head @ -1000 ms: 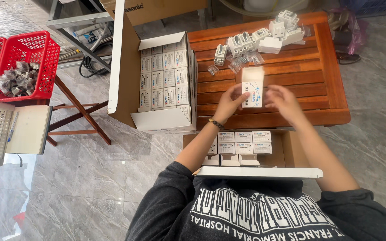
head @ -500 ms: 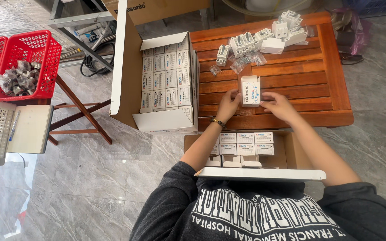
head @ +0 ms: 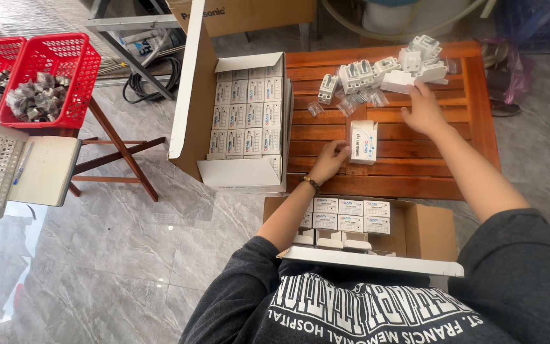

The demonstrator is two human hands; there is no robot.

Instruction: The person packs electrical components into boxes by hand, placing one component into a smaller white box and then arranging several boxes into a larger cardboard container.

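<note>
**A:** What are the hands doing?

**B:** The left hand (head: 329, 159) rests on a slatted wooden table (head: 453, 178), fingers curled loosely together against the left edge of a small white carton (head: 364, 141). The carton stands upright just to the right of those fingers, seemingly steadied by them rather than gripped.

**A:** And the other hand?

**B:** The right hand (head: 423, 109) reaches farther out, palm down, fingers spread apart over the near edge of a heap of white plastic parts (head: 389, 70). Whether it has closed on one I cannot tell. A few small clear bags (head: 351, 102) lie just left of its fingers, between the heap and the carton.

**A:** Why is everything laid out like that?

**B:** It looks arranged for reach. Left of the left hand's fingers, a big cardboard box (head: 243, 121) lies open toward the person, packed with rows of matching white cartons. Below both hands, close to the person's body, a second open box (head: 421, 229) holds more of the same cartons in a part-filled row.

**A:** Anything beyond that?

**B:** Far to the left, well apart from the hands, two red plastic baskets (head: 52, 57) hold metal pieces above a grey marble floor (head: 97, 267).
</note>
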